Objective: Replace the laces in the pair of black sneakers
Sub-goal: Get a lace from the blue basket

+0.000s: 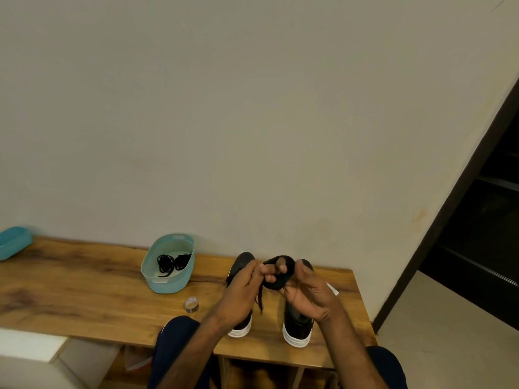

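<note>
Two black sneakers with white soles stand side by side on the wooden bench [84, 290], heels toward me: the left sneaker [241, 324] and the right sneaker [297, 324]. Above them my right hand [309, 296] holds a black lace [280, 279] wound in loops around its fingers. My left hand [241, 293] pinches a strand of the same lace, whose loose end hangs down between the shoes. Both hands hide the shoes' eyelets.
A teal basket [168, 265] with two bundled black laces [171, 262] sits left of the shoes. A small roll of tape [191, 304] lies in front of it. Another teal container [14, 242] stands at the far left. A dark shelf [477, 220] is at the right.
</note>
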### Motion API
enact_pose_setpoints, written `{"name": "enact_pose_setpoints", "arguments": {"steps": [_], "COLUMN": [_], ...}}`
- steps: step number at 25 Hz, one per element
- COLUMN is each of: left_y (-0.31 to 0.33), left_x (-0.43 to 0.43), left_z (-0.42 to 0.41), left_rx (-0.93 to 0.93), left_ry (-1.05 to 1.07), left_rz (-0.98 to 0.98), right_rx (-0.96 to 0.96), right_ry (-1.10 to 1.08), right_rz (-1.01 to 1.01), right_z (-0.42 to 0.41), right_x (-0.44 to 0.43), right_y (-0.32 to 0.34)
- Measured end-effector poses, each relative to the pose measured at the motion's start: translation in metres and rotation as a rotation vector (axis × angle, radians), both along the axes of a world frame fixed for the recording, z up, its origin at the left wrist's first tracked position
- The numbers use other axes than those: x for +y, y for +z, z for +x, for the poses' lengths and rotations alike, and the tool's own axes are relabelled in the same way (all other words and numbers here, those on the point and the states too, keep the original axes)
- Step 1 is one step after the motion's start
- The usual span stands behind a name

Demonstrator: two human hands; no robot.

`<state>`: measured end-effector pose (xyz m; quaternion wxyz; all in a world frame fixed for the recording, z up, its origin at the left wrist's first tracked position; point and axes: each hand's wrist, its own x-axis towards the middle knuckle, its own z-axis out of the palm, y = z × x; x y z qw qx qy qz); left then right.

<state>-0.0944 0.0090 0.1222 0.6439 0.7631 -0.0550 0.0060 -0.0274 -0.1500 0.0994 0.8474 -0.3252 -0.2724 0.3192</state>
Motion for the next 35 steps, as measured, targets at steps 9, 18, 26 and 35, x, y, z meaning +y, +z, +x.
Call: {"name": "enact_pose_setpoints", "arguments": {"steps": [9, 18, 26, 35], "left_y": [0.003, -0.014, -0.015, -0.016], "left_x": [0.001, 0.015, 0.019, 0.003], "left_z": [-0.001, 0.008, 0.007, 0.012], "left_rx": [0.004, -0.177, -0.021, 0.456], "left_ry": [-0.015, -0.064, 0.145, 0.181], "left_rz": [-0.066, 0.26, -0.009, -1.433], "right_rx": [-0.03, 0.349, 0.106, -0.556], "right_ry": [-0.068, -0.514, -0.565, -0.729], "right_rz": [-0.002, -0.063, -0.262, -0.669], "right_z": [-0.012, -0.049, -0.047, -0.07], "right_x": [0.005, 0.039, 0.055, 0.088], "right_y": [0.004, -0.009, 0.008, -0.008]}}
